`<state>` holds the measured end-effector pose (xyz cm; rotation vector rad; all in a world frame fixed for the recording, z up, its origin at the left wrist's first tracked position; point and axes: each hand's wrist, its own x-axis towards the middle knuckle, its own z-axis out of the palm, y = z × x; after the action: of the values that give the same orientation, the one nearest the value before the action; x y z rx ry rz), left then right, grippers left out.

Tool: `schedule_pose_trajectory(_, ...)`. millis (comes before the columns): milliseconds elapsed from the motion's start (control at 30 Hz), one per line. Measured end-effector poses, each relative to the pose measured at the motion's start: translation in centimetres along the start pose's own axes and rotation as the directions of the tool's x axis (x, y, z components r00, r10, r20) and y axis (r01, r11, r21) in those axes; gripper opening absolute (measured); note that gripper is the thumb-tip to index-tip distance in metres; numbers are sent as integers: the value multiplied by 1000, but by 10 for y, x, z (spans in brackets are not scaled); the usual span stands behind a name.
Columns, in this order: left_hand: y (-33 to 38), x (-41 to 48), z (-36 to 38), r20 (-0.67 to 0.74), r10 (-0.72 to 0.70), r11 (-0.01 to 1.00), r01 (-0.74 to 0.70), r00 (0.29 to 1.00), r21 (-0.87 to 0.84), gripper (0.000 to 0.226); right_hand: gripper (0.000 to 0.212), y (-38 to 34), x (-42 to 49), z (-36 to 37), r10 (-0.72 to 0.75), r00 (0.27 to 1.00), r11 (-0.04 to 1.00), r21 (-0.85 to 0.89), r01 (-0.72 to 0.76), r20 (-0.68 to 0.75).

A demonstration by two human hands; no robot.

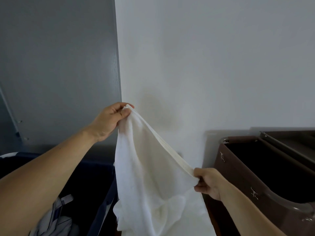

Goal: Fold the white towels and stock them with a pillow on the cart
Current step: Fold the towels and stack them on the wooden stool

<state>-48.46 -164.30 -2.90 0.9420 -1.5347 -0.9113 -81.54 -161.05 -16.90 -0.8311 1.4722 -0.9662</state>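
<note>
My left hand [109, 120] & right hand [207, 183] each pinch the white towel [150, 176] edge; w/ the bottom bunched, it may fold crooked or slip.

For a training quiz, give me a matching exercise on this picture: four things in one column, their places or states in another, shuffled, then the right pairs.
Things:
1. left hand
2. right hand
3. towel
4. brown bin

Places or states:
A. open-topped, at the right
B. pinches the towel's upper end
C. hangs stretched between both hands
D. grips the towel's lower end

Pairs: 1-B, 2-D, 3-C, 4-A
</note>
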Motion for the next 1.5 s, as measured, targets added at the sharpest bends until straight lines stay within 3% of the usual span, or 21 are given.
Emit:
schedule_pose_trajectory(100, -9, 0, -9, 4, 30, 995, -31, 1000, 93, 19, 6, -4, 4, -11, 12, 1000, 997, 73, -11, -7)
schedule_pose_trajectory(267, -14, 8, -19, -13, 58, 978, -54, 998, 204, 15, 6, -9, 1, -21, -20, 999, 996, -83, 23, 38)
schedule_pose_trajectory(367, -10, 14, -20, -51, 91, 973, -78, 995, 218, 15, 8, -24, -8, -25, -141, 989, 980, -137, 145, 40)
schedule_pose_trajectory(433, -6, 17, -20, -67, 124, 968, -106, 990, 228, 15, 13, -33, -17, -28, -327, 945, 887, -340, 314, 18)
schedule_pose_trajectory(500, -1, 22, -19, -110, 155, 969, -129, 982, 212, 15, 15, -38, -28, -28, -451, 884, 746, -491, 449, 123)
schedule_pose_trajectory(633, 4, 26, -15, -153, 186, 968, -155, 971, 197, 14, 21, -32, -39, -22, -464, 850, 594, -624, 507, 249)
schedule_pose_trajectory(733, 8, 26, -7, -128, 190, 968, -164, 973, 192, 17, 28, -16, -36, -18, -478, 839, 558, -647, 519, 261)
schedule_pose_trajectory(867, 12, 26, 0, -117, 204, 969, -183, 972, 164, 16, 20, 6, -32, -16, -518, 785, 468, -655, 593, 341)
schedule_pose_trajectory(1000, 11, 27, -6, -114, 200, 967, -177, 973, 184, 15, 17, 14, -27, -22, -498, 742, 288, -722, 629, 448)
schedule_pose_trajectory(1133, 1, 20, -24, -83, 180, 942, -147, 980, 300, 14, 17, -6, -29, -34, -520, 772, 348, -735, 582, 366)
schedule_pose_trajectory(1233, 1, 16, -39, -78, 147, 928, -110, 986, 357, 14, 22, -39, -35, -42, -612, 745, 369, -737, 566, 266)
schedule_pose_trajectory(1333, 21, 24, -51, -124, 181, 928, -128, 976, 349, 13, 28, -105, -49, -47, -748, 655, 379, -741, 554, 107)
schedule_pose_trajectory(1500, 108, 76, -65, -299, 382, 868, -228, 874, 441, 9, 21, -243, -95, -38, -942, 316, 307, -684, 662, -117)
